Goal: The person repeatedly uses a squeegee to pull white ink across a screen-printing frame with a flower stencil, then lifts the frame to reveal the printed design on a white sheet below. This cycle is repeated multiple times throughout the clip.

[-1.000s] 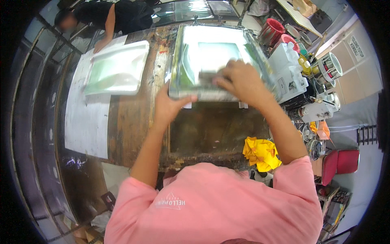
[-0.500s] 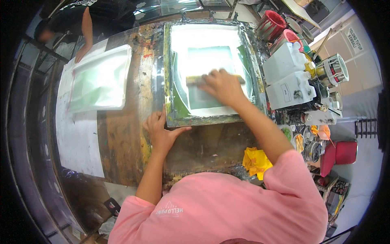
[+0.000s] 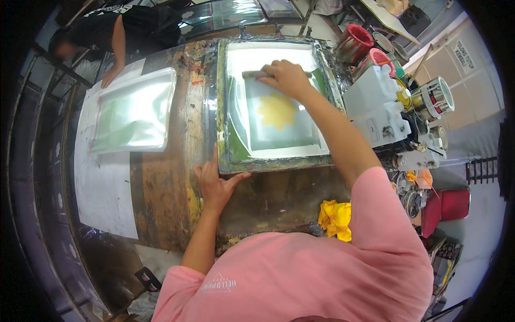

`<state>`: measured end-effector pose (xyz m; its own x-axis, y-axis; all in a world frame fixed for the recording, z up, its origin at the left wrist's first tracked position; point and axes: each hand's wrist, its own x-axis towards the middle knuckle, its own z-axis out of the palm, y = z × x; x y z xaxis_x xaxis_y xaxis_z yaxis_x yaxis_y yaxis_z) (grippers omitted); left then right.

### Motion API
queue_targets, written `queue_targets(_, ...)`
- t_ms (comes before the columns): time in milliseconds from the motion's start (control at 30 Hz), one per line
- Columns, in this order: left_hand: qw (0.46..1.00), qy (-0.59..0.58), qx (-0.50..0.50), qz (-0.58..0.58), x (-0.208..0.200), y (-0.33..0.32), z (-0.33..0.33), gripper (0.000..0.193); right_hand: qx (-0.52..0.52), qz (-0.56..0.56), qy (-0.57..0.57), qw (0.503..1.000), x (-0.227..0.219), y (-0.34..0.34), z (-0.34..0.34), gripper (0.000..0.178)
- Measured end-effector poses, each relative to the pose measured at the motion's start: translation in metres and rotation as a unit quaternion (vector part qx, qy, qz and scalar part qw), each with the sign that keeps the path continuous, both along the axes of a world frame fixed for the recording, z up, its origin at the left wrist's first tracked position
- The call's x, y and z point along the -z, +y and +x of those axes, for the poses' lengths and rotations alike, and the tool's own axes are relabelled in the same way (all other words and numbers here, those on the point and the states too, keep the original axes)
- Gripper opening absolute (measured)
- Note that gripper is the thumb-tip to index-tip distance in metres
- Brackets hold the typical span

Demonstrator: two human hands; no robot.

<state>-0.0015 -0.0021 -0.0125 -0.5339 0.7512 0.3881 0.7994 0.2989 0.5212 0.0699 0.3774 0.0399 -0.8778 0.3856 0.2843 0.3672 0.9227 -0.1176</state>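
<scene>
On the worktable lies a framed printing screen (image 3: pixel 279 166) with a green-edged mesh and pale surroundings. A yellow star-like shape (image 3: pixel 276 110) shows in its middle. My right hand (image 3: pixel 285 77) is closed around a squeegee (image 3: pixel 254 74) at the far part of the mesh; the hand hides some of the squeegee. At the screen's near left corner rests my left hand (image 3: pixel 213 185), its thumb along the near edge and forefinger pointing up the left side. Its other fingers are partly bent.
Left of the screen, clear plastic sheets (image 3: pixel 134 115) lie on white paper (image 3: pixel 104 188). Another person's hand (image 3: pixel 111 75) touches the paper's far end. Paint cans (image 3: pixel 354 43) and white jugs (image 3: pixel 370 88) crowd the right side. A crumpled yellow cloth (image 3: pixel 336 219) sits near my right arm.
My right hand and the squeegee have moved to the far part of the mesh. The yellow shape now shows in the middle. My left hand stays at the corner.
</scene>
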Motion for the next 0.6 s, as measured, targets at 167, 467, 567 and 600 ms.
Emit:
queue_targets(167, 1.000, -0.012, -0.007, 0.006, 0.002, -0.001, 0.001, 0.114, -0.005, 0.005, -0.029, 1.000, -0.016, -0.098, 0.071, 0.045)
queue_targets(467, 0.937, -0.290, 0.025, 0.193, -0.048, 0.024, 0.016, 0.098, -0.001, 0.003, 0.038, 0.999, -0.099, -0.192, 0.133, 0.040)
queue_targets(567, 0.877, -0.354, 0.038, 0.321, -0.092, 0.046, 0.019, 0.094, 0.022, 0.151, 0.130, 0.980, -0.135, -0.179, 0.116, 0.035)
queue_targets(600, 0.874, -0.340, 0.045, 0.346, -0.105, 0.054, 0.016, 0.094, 0.027, 0.187, 0.177, 0.966, -0.148, -0.168, 0.104, 0.033)
